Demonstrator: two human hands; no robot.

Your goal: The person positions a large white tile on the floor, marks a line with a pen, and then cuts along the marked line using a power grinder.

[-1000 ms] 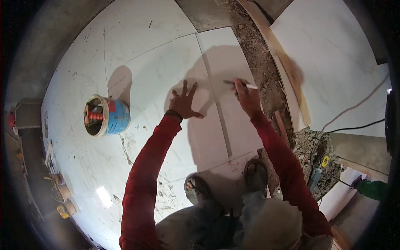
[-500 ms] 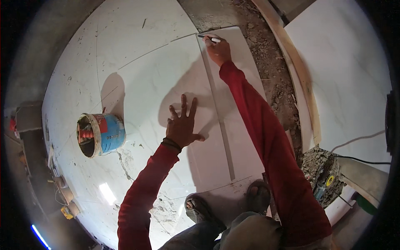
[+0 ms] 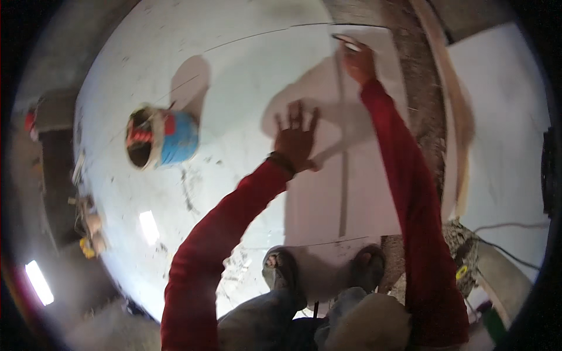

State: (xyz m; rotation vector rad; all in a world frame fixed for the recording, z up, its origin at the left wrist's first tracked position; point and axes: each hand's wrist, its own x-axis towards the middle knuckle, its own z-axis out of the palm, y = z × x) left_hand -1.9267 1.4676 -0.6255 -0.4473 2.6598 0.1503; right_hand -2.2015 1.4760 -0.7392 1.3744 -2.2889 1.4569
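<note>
One left hand (image 3: 295, 140) spreads wide over the pale floor tile (image 3: 313, 199); one right hand (image 3: 360, 63) pinches a marker pen (image 3: 352, 47) near the tile's far edge. We judge that long reach risks a stray stroke.

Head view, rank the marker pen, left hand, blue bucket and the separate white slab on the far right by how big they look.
Largest to smallest:
1. White slab
2. Blue bucket
3. Left hand, fingers spread
4. Marker pen, partly covered by fingers
</note>
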